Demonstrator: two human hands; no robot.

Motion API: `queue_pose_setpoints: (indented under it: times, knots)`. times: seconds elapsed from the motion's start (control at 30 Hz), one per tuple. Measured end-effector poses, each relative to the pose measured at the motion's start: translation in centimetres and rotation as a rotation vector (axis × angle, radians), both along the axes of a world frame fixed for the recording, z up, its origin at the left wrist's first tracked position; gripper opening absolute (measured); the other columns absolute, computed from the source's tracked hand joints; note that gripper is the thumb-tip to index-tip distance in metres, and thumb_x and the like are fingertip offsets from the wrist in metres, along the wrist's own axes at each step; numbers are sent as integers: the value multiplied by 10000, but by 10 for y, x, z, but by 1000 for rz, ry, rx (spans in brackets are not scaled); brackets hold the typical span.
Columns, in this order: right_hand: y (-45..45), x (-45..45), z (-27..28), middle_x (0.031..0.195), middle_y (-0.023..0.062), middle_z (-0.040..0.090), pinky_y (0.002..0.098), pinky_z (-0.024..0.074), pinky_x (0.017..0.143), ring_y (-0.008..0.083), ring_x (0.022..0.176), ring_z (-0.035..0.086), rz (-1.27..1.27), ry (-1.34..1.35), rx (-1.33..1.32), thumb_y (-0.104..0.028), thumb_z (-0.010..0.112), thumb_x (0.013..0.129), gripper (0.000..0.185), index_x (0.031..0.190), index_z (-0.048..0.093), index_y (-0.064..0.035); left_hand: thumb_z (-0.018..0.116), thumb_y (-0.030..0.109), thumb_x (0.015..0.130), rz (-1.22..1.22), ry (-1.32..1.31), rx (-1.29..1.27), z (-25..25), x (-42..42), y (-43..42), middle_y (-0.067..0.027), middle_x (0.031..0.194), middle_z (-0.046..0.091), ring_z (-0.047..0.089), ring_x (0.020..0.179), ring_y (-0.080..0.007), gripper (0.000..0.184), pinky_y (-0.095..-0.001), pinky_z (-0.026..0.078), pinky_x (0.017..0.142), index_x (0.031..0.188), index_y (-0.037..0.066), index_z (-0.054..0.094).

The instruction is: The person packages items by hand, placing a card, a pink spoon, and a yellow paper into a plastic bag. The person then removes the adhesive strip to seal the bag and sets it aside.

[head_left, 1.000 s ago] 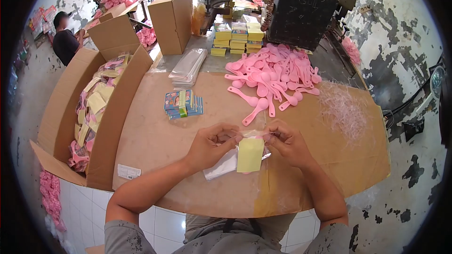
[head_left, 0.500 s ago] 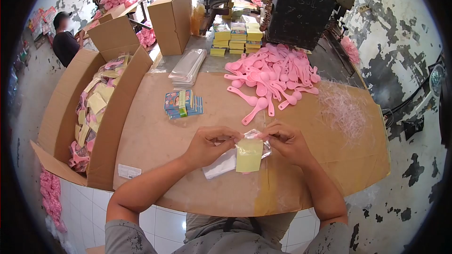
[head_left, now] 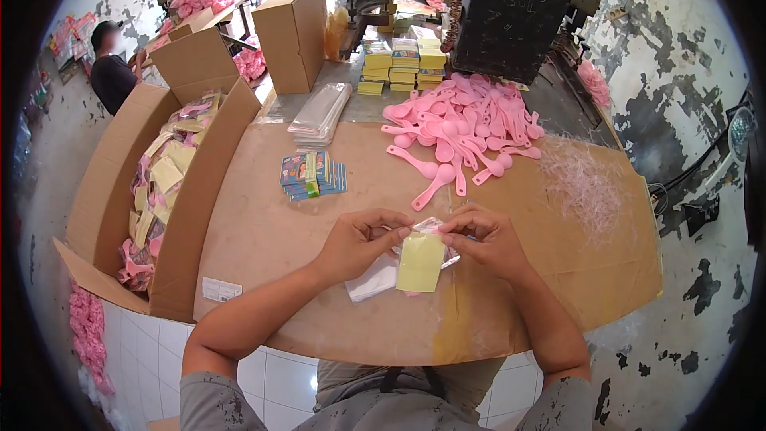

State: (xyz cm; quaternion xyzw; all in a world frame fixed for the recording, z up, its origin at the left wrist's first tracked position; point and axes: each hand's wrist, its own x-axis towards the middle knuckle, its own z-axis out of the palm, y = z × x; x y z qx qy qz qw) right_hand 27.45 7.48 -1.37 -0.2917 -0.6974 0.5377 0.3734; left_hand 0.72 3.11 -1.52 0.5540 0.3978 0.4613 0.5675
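Between my two hands hangs a clear plastic bag (head_left: 429, 226) with a pale yellow card (head_left: 420, 262) in it. My left hand (head_left: 365, 246) pinches the bag's top left corner. At the top right corner the fingers of my right hand (head_left: 481, 241) are closed on the same bag. A bit of pink shows under the card's lower edge. Beneath the bag and my left hand lie flat clear bags (head_left: 373, 279) on the cardboard. Beyond my hands is a heap of pink spoons (head_left: 471, 124).
An open carton (head_left: 203, 191) of packed bags stands at the left. Blue cards (head_left: 313, 175), a stack of clear bags (head_left: 321, 114) and yellow card stacks (head_left: 403, 62) lie farther back. Plastic shreds (head_left: 582, 187) lie at the right. A person (head_left: 114, 72) sits at the far left.
The bag's top has been folded or drawn down between my fingers, and the card has tilted slightly. Both hands keep hold of the bag and have moved little.
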Motion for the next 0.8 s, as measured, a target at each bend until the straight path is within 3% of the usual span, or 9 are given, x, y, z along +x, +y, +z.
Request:
queue_pose_setpoints:
  times: [0.13,0.23,0.33,0.43,0.53,0.63,0.7,0.77,0.8]
  knots:
    - [-5,-7,5,1107,57,659,280,559,828,124,930,667,-22,105,-104,-35,720,959,372,1316,630,16,711,116,1002,13,-14,21,2,1,-1,-72,1014,770,732,832,-108,245,-247,596,721,1198,-30,709]
    - [-13,-10,12,1118,57,661,273,551,817,124,963,664,61,-16,-121,3,703,958,421,1358,574,2,699,123,1011,36,-39,49,1,1,-1,-70,1049,755,724,885,-103,263,-247,594,730,1233,-17,692]
    - [-9,-10,9,1055,37,676,267,544,812,107,903,654,62,-43,-253,-31,713,961,372,1316,607,10,697,136,1015,84,-118,65,10,2,-2,-59,1055,737,712,938,-107,275,-262,596,738,1255,3,675]
    - [-9,-4,22,1000,24,693,259,537,791,96,863,649,6,-107,-146,-62,713,970,320,1271,636,13,702,153,1013,81,-143,135,5,5,-2,-37,1029,715,698,930,-107,268,-281,595,739,1242,20,660]
    - [-11,-2,24,1041,8,692,275,536,802,96,911,645,25,-52,-102,-63,673,999,273,1262,657,6,693,173,1017,-181,133,63,2,-3,-2,-83,1091,713,689,835,-104,296,-275,573,702,1261,16,636]
    - [1,8,10,1051,18,699,302,539,805,108,947,650,-62,61,-58,-90,692,984,281,1255,665,-21,640,120,1038,-52,143,-32,20,-21,4,-112,1130,698,699,812,-138,209,-282,574,712,1222,20,637]
    - [8,22,26,1066,46,699,330,535,833,140,961,653,-208,-173,177,-122,723,954,310,1244,672,-28,539,232,1096,442,-109,235,24,-38,10,-116,1178,682,692,1063,-212,261,-363,589,839,1247,28,602]
    - [18,36,35,1083,78,693,354,532,861,182,978,657,-320,-363,320,-157,755,921,347,1233,677,-26,427,379,1126,594,-510,456,55,-55,24,-166,1338,621,623,1244,-268,426,-418,531,1001,1328,21,539]
    - [22,42,37,1094,97,686,363,530,876,207,988,661,-364,-434,345,-177,770,903,371,1227,678,-21,368,443,1128,631,-562,470,72,-57,23,-172,1439,555,534,1366,-294,519,-434,451,1110,1411,20,469]
